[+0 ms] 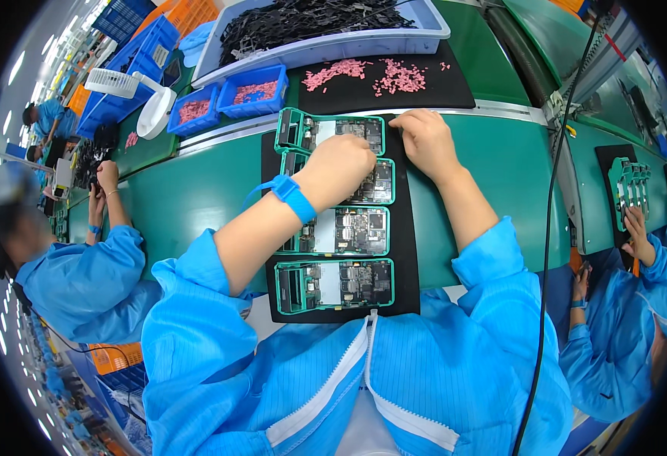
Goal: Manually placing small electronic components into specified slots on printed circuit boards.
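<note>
Several green-framed phone assemblies with bare circuit boards lie in a column on a black mat (406, 258). My left hand (339, 166) is closed over the two farthest ones, the top phone assembly (373, 133) and the second phone assembly (382, 182); its fingertips hide whatever they pinch. A blue wrist strap (295, 201) circles that wrist. Just right of the top assembly, my right hand (426, 140) has thumb and fingers pinched together; anything between them is too small to name. Nearer me lie the third phone assembly (365, 232) and the nearest phone assembly (364, 285), untouched.
Small pink pieces (400, 77) lie on a dark mat beyond a metal rail. Blue bins (251, 91) of pink pieces and a large tub (310, 52) of black parts stand behind. A white fan (113, 82) is at left. Co-workers sit on both sides; a black cable (550, 213) hangs right.
</note>
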Demonstrator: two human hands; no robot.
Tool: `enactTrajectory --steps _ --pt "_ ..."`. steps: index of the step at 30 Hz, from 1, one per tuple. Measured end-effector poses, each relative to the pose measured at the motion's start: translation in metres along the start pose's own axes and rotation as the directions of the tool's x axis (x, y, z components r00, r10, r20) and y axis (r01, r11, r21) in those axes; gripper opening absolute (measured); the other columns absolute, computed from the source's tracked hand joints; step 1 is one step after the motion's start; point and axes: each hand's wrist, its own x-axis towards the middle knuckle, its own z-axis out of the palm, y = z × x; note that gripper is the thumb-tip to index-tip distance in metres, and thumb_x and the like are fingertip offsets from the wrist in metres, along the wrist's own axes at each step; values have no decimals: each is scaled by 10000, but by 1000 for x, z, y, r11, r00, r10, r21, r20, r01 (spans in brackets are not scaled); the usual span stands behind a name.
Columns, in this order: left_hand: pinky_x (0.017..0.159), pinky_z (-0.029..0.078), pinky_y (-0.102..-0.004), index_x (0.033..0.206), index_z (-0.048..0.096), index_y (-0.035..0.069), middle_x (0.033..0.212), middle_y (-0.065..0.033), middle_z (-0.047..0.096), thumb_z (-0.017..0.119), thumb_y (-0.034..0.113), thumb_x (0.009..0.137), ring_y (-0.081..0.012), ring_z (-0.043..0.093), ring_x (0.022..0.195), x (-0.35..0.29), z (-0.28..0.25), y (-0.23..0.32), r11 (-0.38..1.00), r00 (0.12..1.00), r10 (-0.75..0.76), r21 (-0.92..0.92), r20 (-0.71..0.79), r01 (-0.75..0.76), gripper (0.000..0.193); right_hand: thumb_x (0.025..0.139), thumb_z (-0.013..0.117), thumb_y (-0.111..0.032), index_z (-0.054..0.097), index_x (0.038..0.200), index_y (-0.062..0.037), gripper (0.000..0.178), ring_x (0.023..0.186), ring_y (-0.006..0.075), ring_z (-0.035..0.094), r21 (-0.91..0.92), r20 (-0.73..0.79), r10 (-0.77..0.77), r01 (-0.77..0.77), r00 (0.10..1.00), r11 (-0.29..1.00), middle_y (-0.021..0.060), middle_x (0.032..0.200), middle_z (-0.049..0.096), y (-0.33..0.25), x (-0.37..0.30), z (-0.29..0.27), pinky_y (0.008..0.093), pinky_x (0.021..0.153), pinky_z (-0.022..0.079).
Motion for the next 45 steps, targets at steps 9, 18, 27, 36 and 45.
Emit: enactTrajectory --steps 9,18,27,36,45 --pt "760 494 -357 969 688 17 829 -97 591 607 63 759 -266 579 829 -13 -7 2 993 993 117 -1 9 -117 231 754 584 10 681 848 -56 150 812 294 625 92 -69 207 -200 976 975 90 827 656 9 12 12 400 734 499" --pt "765 493 -391 938 661 25 864 -131 597 686 66 747 -323 582 868 -57 -100 -4 964 988 -80 -242 135 111 197 769 652 -90 665 821 -69 58 894 311 604 -157 299 254 -215 920 964 114 871 619 29 66 34 414 775 491" --pt "671 484 -393 809 620 39 817 -118 618 635 94 773 -318 594 755 3 -140 -35 989 980 43 -129 -196 -69 68 743 554 -10 584 826 7 90 848 353 582 -306 333 98 10 938 952 171 848 597 44 54 29 447 782 474" --pt "785 499 -395 859 661 38 876 -122 664 647 109 768 -303 637 872 98 15 -123 979 999 -29 -202 27 34 116 831 580 -48 546 836 5 62 814 376 565 -63 347 341 -341 874 938 189 807 571 -30 0 -19 451 757 459" --pt "758 501 -382 846 663 51 851 -113 663 668 116 764 -291 638 854 109 22 -117 967 998 -14 -254 63 30 105 821 600 -41 547 830 -4 65 839 350 574 -80 361 355 -350 863 933 158 830 581 -24 -11 -22 426 760 467"
